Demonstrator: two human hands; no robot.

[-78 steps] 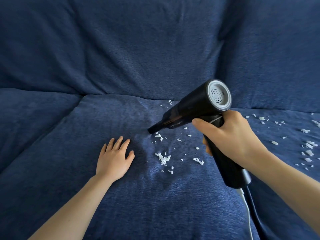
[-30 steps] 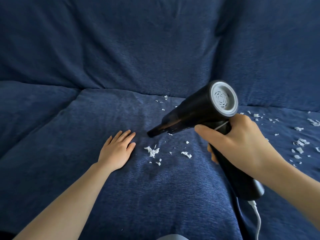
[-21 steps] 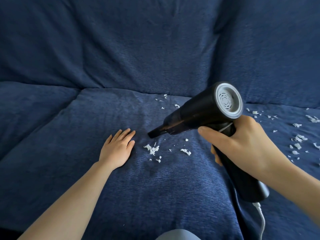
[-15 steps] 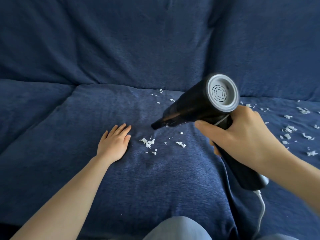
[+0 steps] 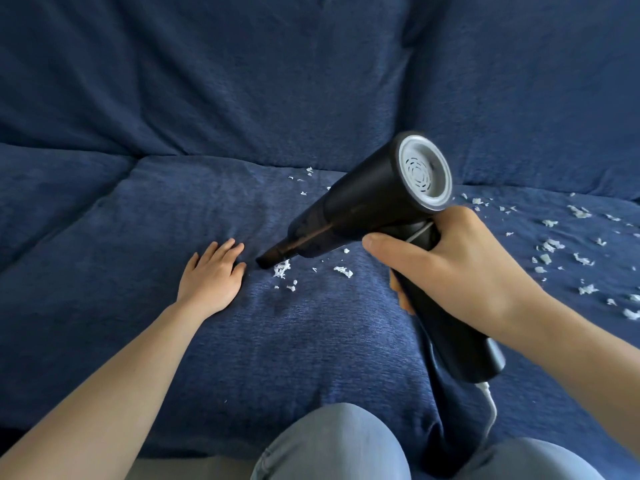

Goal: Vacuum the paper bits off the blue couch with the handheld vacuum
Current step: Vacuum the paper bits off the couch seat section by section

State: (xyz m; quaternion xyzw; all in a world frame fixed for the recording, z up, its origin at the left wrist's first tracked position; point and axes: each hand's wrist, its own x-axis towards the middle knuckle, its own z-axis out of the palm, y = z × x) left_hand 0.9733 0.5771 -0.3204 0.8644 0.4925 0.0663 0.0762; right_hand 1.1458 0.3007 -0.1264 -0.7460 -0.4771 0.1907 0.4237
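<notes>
While the right hand (image 5: 460, 268) grips the handle of a black, pistol-shaped handheld vacuum (image 5: 374, 209), fingers and thumb curled around it, the left hand (image 5: 213, 275) lies flat on the seat cushion of a dark blue fabric couch (image 5: 138, 216), palm down with fingers straight and close together. Seen from above, the vacuum slopes down and to the left. Its narrow black nozzle (image 5: 272, 256) comes down to the cushion just right of the left hand's fingertips, at the edge of a small clump of white torn paper bits (image 5: 281, 270). A few more white scraps lie just beside the clump, to its right, and a thin scatter sits further back near the fold where seat meets backrest. The round grey vented cap (image 5: 424, 173) at the vacuum's rear faces the camera. A white cord (image 5: 490, 407) hangs from the bottom of the handle. Well apart, on the right-hand seat cushion, lies a wider scatter of white paper scraps (image 5: 568, 251). Two knees in light blue jeans (image 5: 329, 445) show at the bottom edge.
</notes>
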